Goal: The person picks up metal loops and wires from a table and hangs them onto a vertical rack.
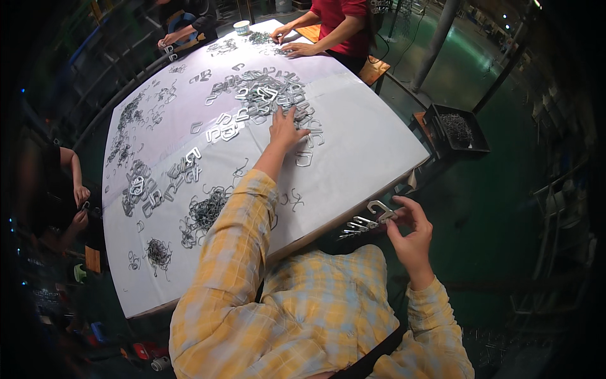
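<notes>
Right hand: the right hand [411,235] is nearest, off the near-right edge of the surface [353,148], fingers clamped on a row of metal hook clips [369,222] held in the air just beside that edge.
Left hand: the left hand [285,129] lies flat on the surface, past its middle, fingers spread apart and touching the near edge of the big clip pile [265,91]; it grips nothing.
Wire pile: a tangle of thin wire hooks [205,213] lies on the surface near the near edge, left of the left sleeve.
Loose clips: a scatter of flat clips [148,189] lies toward the left side of the surface.
Black crate: a black crate [456,131] of dark wire parts stands off the right edge of the surface, well apart from it.
Far person: at the far end of the surface a person in a red top [341,22] has both hands on a small heap of parts.
Cup: a small cup [242,27] stands on the far edge of the surface.
</notes>
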### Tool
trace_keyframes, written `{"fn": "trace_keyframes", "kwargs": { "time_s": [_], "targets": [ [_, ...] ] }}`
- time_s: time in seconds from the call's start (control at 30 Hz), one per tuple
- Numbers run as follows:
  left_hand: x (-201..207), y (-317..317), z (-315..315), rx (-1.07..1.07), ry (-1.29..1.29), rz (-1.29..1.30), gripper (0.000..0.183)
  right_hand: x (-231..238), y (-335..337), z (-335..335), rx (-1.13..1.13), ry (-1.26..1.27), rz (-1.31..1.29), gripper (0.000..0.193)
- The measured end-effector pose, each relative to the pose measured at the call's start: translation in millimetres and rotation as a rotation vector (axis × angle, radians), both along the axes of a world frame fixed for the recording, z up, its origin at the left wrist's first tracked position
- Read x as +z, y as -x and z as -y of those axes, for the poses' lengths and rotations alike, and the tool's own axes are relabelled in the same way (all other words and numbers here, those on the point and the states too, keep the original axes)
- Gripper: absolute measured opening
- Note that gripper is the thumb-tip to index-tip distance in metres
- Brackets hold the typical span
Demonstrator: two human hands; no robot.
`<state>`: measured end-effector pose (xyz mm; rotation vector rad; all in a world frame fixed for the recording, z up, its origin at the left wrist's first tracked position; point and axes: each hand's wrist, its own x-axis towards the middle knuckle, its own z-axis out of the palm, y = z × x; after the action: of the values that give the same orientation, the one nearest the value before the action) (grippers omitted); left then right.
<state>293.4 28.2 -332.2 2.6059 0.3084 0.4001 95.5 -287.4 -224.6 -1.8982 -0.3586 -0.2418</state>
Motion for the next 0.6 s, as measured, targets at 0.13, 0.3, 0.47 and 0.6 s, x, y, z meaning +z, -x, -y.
{"fn": "trace_keyframes", "kwargs": {
  "time_s": [0.13,0.3,0.47,0.6],
  "targets": [
    [-2,-16,16,-0.051,-0.086,-0.279,0.076,-4,0,7,-0.038,0.046,0.024,0.041],
    [-25,20,45,-0.192,-0.124,-0.036,0.055,-9,-3,2,0.008,0.033,-0.017,0.04],
    [-16,82,72,-0.254,-0.186,-0.04,0.044,-16,-4,-1,0.054,0.045,-0.045,0.039],
    [0,128,55,-0.335,0.041,0.108,0.041,-22,-7,3,0.042,0.062,-0.053,0.038]
  ]
}}
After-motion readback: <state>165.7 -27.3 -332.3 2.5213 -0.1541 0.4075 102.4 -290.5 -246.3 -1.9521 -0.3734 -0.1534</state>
